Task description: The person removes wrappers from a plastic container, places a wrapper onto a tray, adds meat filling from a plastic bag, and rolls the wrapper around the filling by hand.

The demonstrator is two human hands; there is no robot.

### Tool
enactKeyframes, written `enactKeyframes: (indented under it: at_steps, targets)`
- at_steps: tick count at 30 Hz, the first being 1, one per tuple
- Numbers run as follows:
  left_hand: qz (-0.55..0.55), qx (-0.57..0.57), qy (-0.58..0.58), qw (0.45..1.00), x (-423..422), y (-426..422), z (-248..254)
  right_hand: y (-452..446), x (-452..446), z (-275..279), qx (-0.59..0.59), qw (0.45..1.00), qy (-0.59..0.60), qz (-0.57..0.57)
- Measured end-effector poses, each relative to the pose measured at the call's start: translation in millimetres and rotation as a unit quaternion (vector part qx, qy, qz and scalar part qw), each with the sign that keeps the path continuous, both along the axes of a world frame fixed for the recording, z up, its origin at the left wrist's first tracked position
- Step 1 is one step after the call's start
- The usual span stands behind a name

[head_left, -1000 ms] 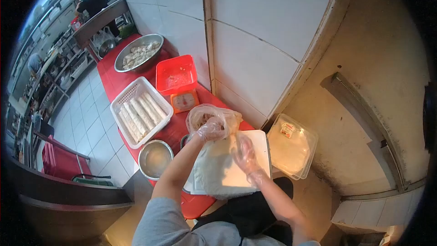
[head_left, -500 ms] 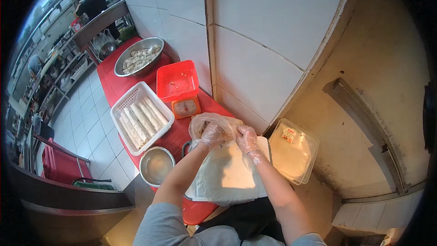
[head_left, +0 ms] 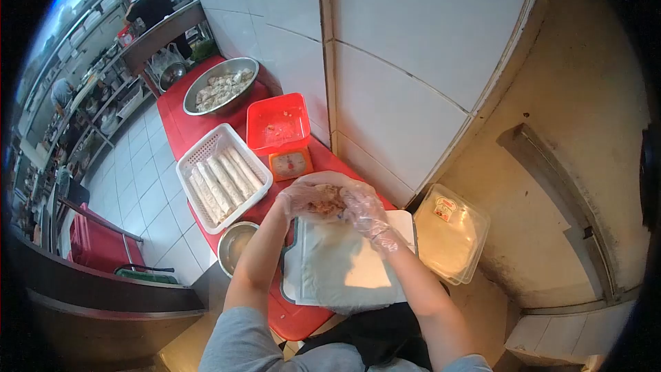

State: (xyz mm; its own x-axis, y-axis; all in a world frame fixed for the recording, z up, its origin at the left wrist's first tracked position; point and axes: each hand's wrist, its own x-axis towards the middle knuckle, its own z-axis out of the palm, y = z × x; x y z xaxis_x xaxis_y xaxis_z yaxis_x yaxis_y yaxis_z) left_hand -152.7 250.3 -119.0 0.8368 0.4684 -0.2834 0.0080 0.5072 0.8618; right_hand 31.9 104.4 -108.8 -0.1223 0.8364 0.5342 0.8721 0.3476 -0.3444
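Observation:
A clear plastic bag point(head_left: 320, 178) with brownish, minced-looking filling point(head_left: 326, 200) is held between my hands above the far end of the cutting board. My left hand point(head_left: 296, 200), in a clear plastic glove, grips the bag's left side. On the opposite side my right hand point(head_left: 363, 208), gloved the same way, is closed around the bag. Nearer to me, a thin pale wrapper sheet point(head_left: 348, 272) lies spread over the white cutting board point(head_left: 295, 279). The bag's plastic and the gloves partly hide my fingertips.
Left of the board are a metal bowl point(head_left: 235, 244) and a white basket point(head_left: 189, 172) of several long rolls point(head_left: 224, 182). Beyond stand a red tub point(head_left: 279, 124) on an orange scale point(head_left: 290, 164) and a big metal bowl point(head_left: 219, 89). A clear lidded container point(head_left: 451, 234) is at right.
My left hand has come out of the bag's mouth to its left side. The bag is now cupped by both hands, its brown filling more exposed. The view has shifted slightly.

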Motion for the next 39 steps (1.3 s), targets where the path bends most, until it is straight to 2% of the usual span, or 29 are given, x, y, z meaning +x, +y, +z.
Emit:
enactKeyframes:
  at_steps: [2,4,7,8,10,11,12,13,14,15,16,18,20,21,23,24,25,26,27,28,29,30,31,32,35,36,39]
  targets:
    - [-0.009,-0.052,-0.022,0.998,-6.9,-14.8,39.6,4.0,13.2,-13.7,0.0,1.0,-0.007,-0.011]
    - [-0.025,-0.088,0.002,0.996,-10.4,-18.1,49.2,9.6,13.2,-15.7,-0.075,0.995,0.048,-0.034]
    - [-0.022,-0.18,-0.136,0.974,-19.0,-16.1,37.7,9.2,16.0,-14.3,-0.111,0.988,0.107,-0.027]
    - [-0.04,-0.15,-0.159,0.975,-23.3,-18.1,48.4,5.7,15.2,-15.5,-0.111,0.986,0.126,-0.015]
    - [-0.013,0.105,-0.1,0.989,-32.5,-15.8,75.2,-4.0,19.0,-14.7,-0.106,0.981,0.163,0.003]
    - [-0.051,0.327,-0.106,0.938,-38.4,-14.2,101.8,-11.8,23.5,-13.3,-0.106,0.978,0.182,0.011]
    - [-0.03,0.591,-0.076,0.802,-44.2,-12.6,128.3,-21.7,29.2,-9.8,-0.104,0.97,0.221,0.024]
    - [0.04,0.752,-0.068,0.654,-50.0,-10.9,154.8,-35.6,35.4,-4.5,-0.103,0.959,0.26,0.036]
    - [0.058,0.647,-0.046,0.759,-48.8,-2.5,167.7,-52.3,41.2,1.9,-0.102,0.948,0.299,0.046]
    - [0.096,0.523,-0.037,0.846,-47.7,5.8,180.5,-73.4,45.4,12.7,-0.114,0.946,0.304,0.01]
    - [0.13,0.251,-0.029,0.959,-41.7,19.8,188.3,-95.0,50.6,18.9,-0.125,0.943,0.308,-0.026]
    - [0.187,0.468,0.093,0.859,-32.1,76.2,174.7,-144.1,71.3,5.2,-0.15,0.9,0.396,-0.103]
    - [0.223,0.545,0.184,0.787,-25.6,90.0,180.2,-198.6,74.2,38.9,-0.136,0.853,0.471,-0.177]
    - [0.226,0.521,0.149,0.809,-22.2,111.7,163.2,-229.6,77.3,45.3,-0.122,0.829,0.487,-0.245]
    - [0.231,0.471,0.077,0.848,-18.4,172.2,96.9,-294.6,98.4,33.6,-0.084,0.78,0.511,-0.351]
    - [0.258,0.426,0.095,0.862,-16.5,172.6,93.6,-326.2,115.2,29.1,-0.083,0.795,0.472,-0.372]
    - [0.287,0.379,0.11,0.873,-14.5,172.2,91.0,-350.1,118.3,35.3,-0.04,0.786,0.515,-0.341]
    - [0.301,0.194,0.051,0.932,-8.4,150.0,109.8,-390.2,135.1,21.2,-0.057,0.769,0.509,-0.382]
    - [0.301,0.0,-0.009,0.954,-3.2,135.5,121.0,-419.1,135.1,22.9,-0.029,0.738,0.54,-0.404]
    - [0.329,-0.046,-0.024,0.943,-0.1,141.7,115.8,-457.5,150.5,4.8,-0.032,0.724,0.55,-0.416]
    - [0.315,0.185,0.1,0.926,0.6,133.9,120.9,-481.7,151.6,-1.6,-0.004,0.727,0.542,-0.422]
    - [0.281,0.403,0.216,0.844,-2.6,119.8,133.9,-501.6,150.9,-3.2,0.025,0.729,0.534,-0.426]
    - [0.239,0.535,0.273,0.763,-5.1,102.3,155.6,-513.0,150.0,-1.5,0.053,0.731,0.527,-0.429]
    - [0.213,0.652,0.323,0.652,-7.5,84.3,178.0,-519.7,148.1,2.3,0.067,0.729,0.547,-0.406]
    - [0.231,0.698,0.284,0.615,-0.1,71.4,206.1,-513.5,131.7,27.4,0.094,0.72,0.586,-0.36]
    - [0.263,0.733,0.232,0.582,2.8,65.6,203.2,-510.0,129.4,31.9,0.092,0.717,0.588,-0.362]
    - [0.057,0.907,0.343,0.24,25.7,35.6,166.9,-494.8,121.3,39.0,0.094,0.717,0.581,-0.373]
